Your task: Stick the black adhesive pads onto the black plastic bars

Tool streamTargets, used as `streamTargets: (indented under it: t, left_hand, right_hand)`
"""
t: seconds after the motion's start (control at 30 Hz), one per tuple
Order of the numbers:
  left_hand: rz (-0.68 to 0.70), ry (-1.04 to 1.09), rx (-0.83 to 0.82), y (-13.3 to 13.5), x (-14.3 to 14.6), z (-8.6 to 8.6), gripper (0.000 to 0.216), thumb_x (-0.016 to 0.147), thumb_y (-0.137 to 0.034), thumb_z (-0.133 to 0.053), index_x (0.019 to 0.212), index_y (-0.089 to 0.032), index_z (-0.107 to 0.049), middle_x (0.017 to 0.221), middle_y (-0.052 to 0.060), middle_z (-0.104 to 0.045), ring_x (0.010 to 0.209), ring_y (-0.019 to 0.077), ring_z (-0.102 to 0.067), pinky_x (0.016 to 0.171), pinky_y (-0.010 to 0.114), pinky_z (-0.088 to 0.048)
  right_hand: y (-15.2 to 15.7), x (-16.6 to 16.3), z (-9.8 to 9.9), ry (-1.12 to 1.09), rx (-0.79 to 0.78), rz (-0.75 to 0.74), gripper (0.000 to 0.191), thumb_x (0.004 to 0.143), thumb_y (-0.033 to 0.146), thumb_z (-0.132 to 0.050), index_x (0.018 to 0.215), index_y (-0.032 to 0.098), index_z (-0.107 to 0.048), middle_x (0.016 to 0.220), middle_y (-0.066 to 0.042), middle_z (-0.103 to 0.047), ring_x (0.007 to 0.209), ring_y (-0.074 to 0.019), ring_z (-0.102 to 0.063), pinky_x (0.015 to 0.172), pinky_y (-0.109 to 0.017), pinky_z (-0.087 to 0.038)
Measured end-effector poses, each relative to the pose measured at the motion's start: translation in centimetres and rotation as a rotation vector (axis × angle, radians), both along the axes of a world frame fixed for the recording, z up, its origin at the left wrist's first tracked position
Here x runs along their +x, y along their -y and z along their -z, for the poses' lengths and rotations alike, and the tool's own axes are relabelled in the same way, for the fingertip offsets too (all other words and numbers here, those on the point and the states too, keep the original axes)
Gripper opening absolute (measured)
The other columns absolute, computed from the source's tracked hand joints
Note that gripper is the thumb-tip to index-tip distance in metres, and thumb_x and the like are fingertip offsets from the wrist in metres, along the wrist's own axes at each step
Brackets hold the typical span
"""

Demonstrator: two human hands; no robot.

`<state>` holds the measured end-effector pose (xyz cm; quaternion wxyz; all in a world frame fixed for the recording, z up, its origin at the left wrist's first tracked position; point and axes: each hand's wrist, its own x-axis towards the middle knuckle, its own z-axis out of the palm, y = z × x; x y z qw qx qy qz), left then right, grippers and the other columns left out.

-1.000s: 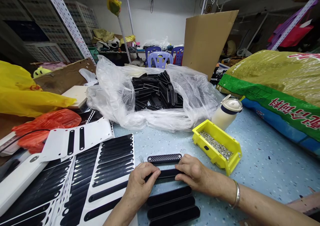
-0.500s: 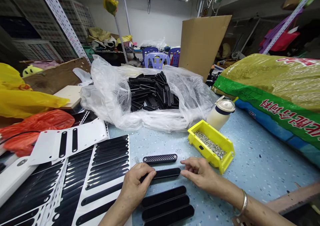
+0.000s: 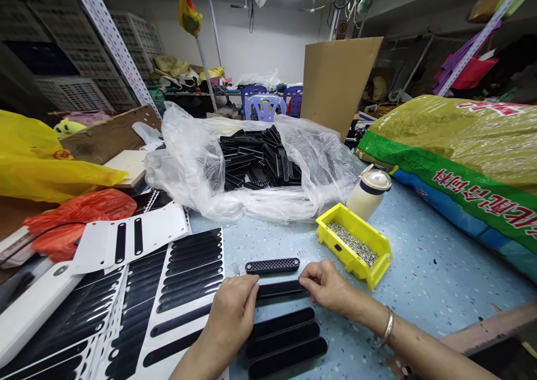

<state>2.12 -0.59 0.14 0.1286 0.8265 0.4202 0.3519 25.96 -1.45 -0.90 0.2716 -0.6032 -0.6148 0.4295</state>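
Note:
A long black plastic strip (image 3: pixel 280 289) lies on the blue speckled table, with a hand at each end. My left hand (image 3: pixel 232 312) has its fingers curled onto the strip's left end. Its right end is pinched by my right hand (image 3: pixel 326 286), which wears a metal bangle. Just beyond lies a black perforated strip (image 3: pixel 272 266). Three more smooth black strips (image 3: pixel 287 341) lie side by side nearer to me.
White sheets with black oblong stickers (image 3: pixel 184 279) cover the left of the table. A clear bag of black parts (image 3: pixel 260 164) sits behind. A yellow bin of small metal pieces (image 3: pixel 354 245) and a white bottle (image 3: pixel 369 192) stand right, beside a large sack (image 3: pixel 461 145).
My right hand left the strip's right end half a second ago and has now come back onto it. My left hand stayed on the left end.

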Motion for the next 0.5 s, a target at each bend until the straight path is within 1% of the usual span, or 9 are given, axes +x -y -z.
streamTargets:
  t: [0.07, 0.13, 0.2, 0.23, 0.27, 0.33, 0.4, 0.5]
  left_hand:
    - [0.072, 0.01, 0.128, 0.8, 0.5, -0.3, 0.033, 0.087, -0.006, -0.044, 0.109, -0.017, -0.066, 0.098, 0.011, -0.076, 0.091, 0.0237, -0.072, 0.081, 0.039, -0.058]
    - [0.204, -0.028, 0.212, 1.8, 1.6, -0.5, 0.045, 0.082, -0.001, -0.041, 0.121, -0.014, -0.06, 0.116, 0.015, -0.071, 0.111, 0.0264, -0.066, 0.092, 0.043, -0.056]
    - [0.32, -0.133, 0.232, 2.7, 2.9, -0.7, 0.052, 0.078, -0.003, -0.043, 0.129, -0.009, -0.054, 0.127, 0.02, -0.065, 0.123, 0.0297, -0.058, 0.098, 0.046, -0.054]
    - [0.345, -0.194, 0.224, 3.2, 3.5, -0.8, 0.053, 0.078, -0.005, -0.045, 0.13, -0.005, -0.053, 0.129, 0.022, -0.063, 0.124, 0.0316, -0.057, 0.098, 0.047, -0.054]
    - [0.356, -0.255, 0.208, 3.5, 4.0, -0.9, 0.052, 0.079, -0.007, -0.046, 0.13, -0.003, -0.053, 0.129, 0.024, -0.063, 0.124, 0.0328, -0.057, 0.099, 0.048, -0.053]
    - [0.335, -0.329, 0.168, 4.0, 4.5, -1.1, 0.049, 0.082, -0.009, -0.048, 0.13, -0.003, -0.053, 0.129, 0.025, -0.062, 0.124, 0.0337, -0.056, 0.1, 0.049, -0.052]
    - [0.297, -0.33, 0.138, 4.3, 4.2, -1.1, 0.047, 0.085, -0.01, -0.047, 0.131, -0.005, -0.053, 0.13, 0.023, -0.062, 0.125, 0.0324, -0.056, 0.1, 0.049, -0.052]
    - [0.259, -0.281, 0.139, 4.2, 2.6, -0.7, 0.048, 0.085, -0.01, -0.047, 0.133, -0.01, -0.053, 0.128, 0.018, -0.065, 0.122, 0.0297, -0.059, 0.099, 0.046, -0.053]
  right_hand:
    - [0.0, 0.0, -0.2, 0.058, 0.073, -0.022, 0.02, 0.08, 0.016, -0.054, 0.063, 0.016, -0.064, 0.05, 0.002, -0.056, 0.048, -0.0111, -0.049, 0.046, -0.021, -0.037]
    - [0.1, -0.1, -0.4, 0.11, 0.132, -0.046, 0.021, 0.08, 0.015, -0.055, 0.062, 0.015, -0.066, 0.054, 0.0, -0.062, 0.053, -0.0125, -0.052, 0.05, -0.022, -0.039]
    - [0.1, -0.1, -0.6, 0.151, 0.165, -0.071, 0.021, 0.079, 0.014, -0.054, 0.062, 0.015, -0.067, 0.059, -0.003, -0.066, 0.055, -0.0136, -0.054, 0.054, -0.024, -0.04]
    - [0.1, -0.1, -0.6, 0.165, 0.177, -0.077, 0.022, 0.079, 0.014, -0.054, 0.061, 0.014, -0.067, 0.06, -0.003, -0.067, 0.056, -0.0139, -0.054, 0.054, -0.024, -0.041]
    - [0.1, -0.1, -0.7, 0.176, 0.189, -0.086, 0.023, 0.08, 0.014, -0.053, 0.061, 0.014, -0.067, 0.06, -0.004, -0.068, 0.056, -0.014, -0.055, 0.055, -0.024, -0.041]
    - [0.2, 0.0, -0.7, 0.193, 0.225, -0.099, 0.024, 0.081, 0.015, -0.052, 0.06, 0.015, -0.066, 0.061, -0.004, -0.068, 0.056, -0.0139, -0.055, 0.055, -0.024, -0.041]
    - [0.3, 0.0, -0.7, 0.203, 0.262, -0.101, 0.026, 0.082, 0.016, -0.052, 0.06, 0.015, -0.065, 0.06, -0.004, -0.067, 0.055, -0.0137, -0.054, 0.054, -0.024, -0.041]
    - [0.5, 0.0, -0.6, 0.2, 0.281, -0.099, 0.025, 0.082, 0.018, -0.051, 0.061, 0.016, -0.064, 0.061, -0.004, -0.067, 0.057, -0.0143, -0.056, 0.055, -0.024, -0.041]
